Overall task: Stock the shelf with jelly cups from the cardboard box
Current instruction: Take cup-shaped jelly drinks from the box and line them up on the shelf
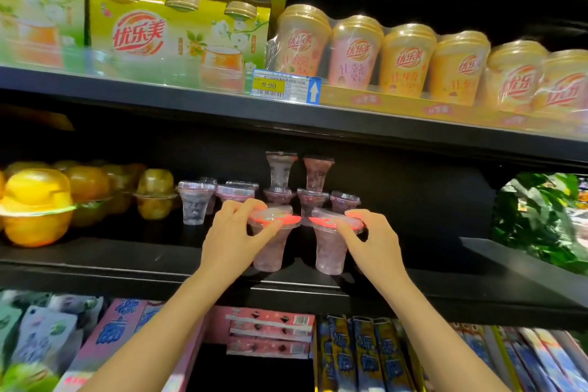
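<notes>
Left hand (234,232): our grip is curled over the rim of a pink jelly cup (270,243), thumb on the near edge of its red-printed lid, fingers over the far edge. Right hand (374,237): same grip on a second pink jelly cup (329,248), thumb and fingers pinching the lid rim from the right side. Both cups are upright, side by side, bases at the front of the black middle shelf (127,261); we cannot tell whether the bases fully touch it.

Just behind them we see a cluster of stocked jelly cups (286,192), some clear, some pink; two of them sit inverted on top of the back row. To the left on the same shelf: yellow dome-shaped fruit cups (36,205).

Upper shelf: green multipacks (178,35) at left, a row of wrapped milk tea cups (407,60) at right, and a price tag (280,86) reading 9.90 on the shelf edge.

Below: a pink carton (269,332) and blue-and-yellow stick packs (366,360).
</notes>
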